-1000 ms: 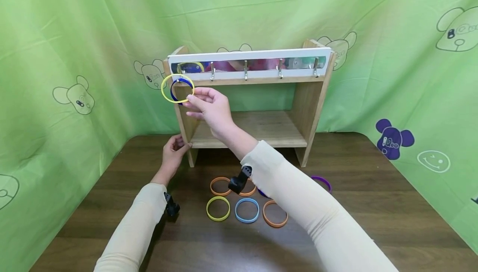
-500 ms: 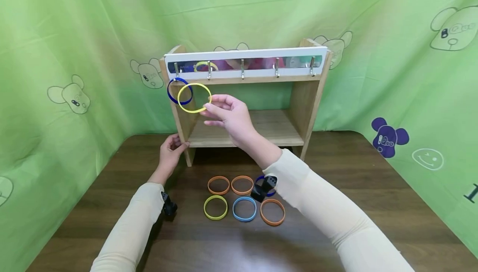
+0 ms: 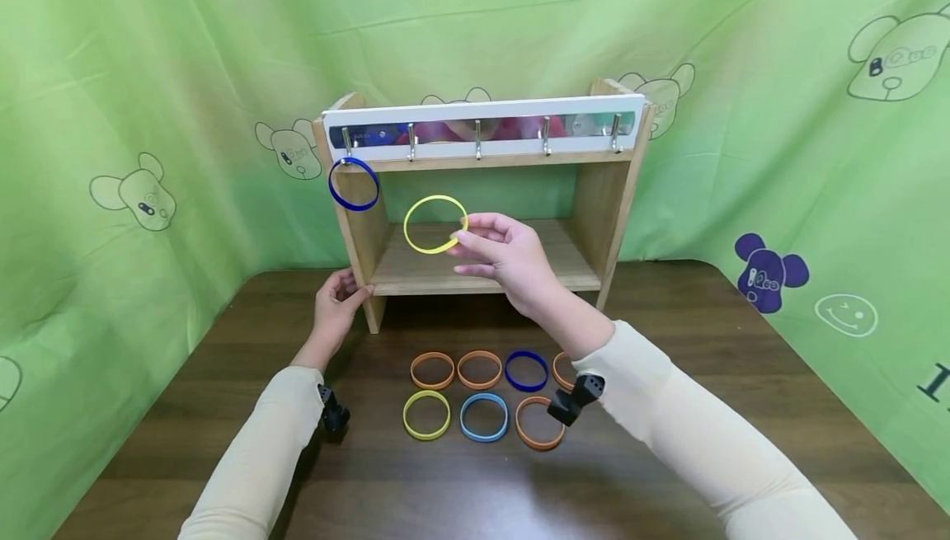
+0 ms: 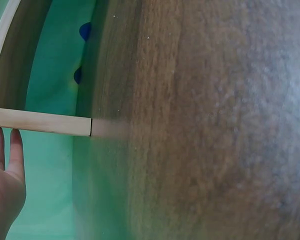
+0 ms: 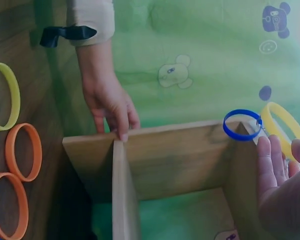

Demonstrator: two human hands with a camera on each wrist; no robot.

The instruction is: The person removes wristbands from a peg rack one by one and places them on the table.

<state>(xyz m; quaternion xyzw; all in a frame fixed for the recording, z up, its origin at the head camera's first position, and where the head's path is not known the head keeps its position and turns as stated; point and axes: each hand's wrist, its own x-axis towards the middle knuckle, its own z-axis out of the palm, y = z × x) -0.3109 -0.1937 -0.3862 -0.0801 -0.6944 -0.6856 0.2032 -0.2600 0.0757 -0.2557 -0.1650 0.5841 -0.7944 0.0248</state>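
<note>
My right hand (image 3: 512, 260) pinches a yellow wristband (image 3: 406, 225) between thumb and fingers, in front of the wooden shelf (image 3: 486, 283). In the right wrist view the same yellow wristband (image 5: 285, 125) shows at the right, by the fingertips. A blue wristband (image 3: 355, 207) hangs from the leftmost hook (image 3: 346, 143) of the white hook rail (image 3: 482, 106). My left hand (image 3: 334, 313) grips the shelf's left side panel low down, thumb at the front edge. In the left wrist view its fingers (image 4: 17, 155) touch the panel (image 4: 45, 121).
On the table (image 3: 416, 490), wristbands lie in two rows: several orange, such as one orange wristband (image 3: 432, 387), a blue wristband (image 3: 526, 388), a yellow-green wristband (image 3: 426, 437) and a light blue wristband (image 3: 484, 439). A green curtain (image 3: 185, 45) hangs behind. The rail's other hooks hold nothing.
My right hand has moved right and down with the yellow wristband, away from the leftmost hook and the blue wristband hanging there. My left hand has kept its grip on the panel.
</note>
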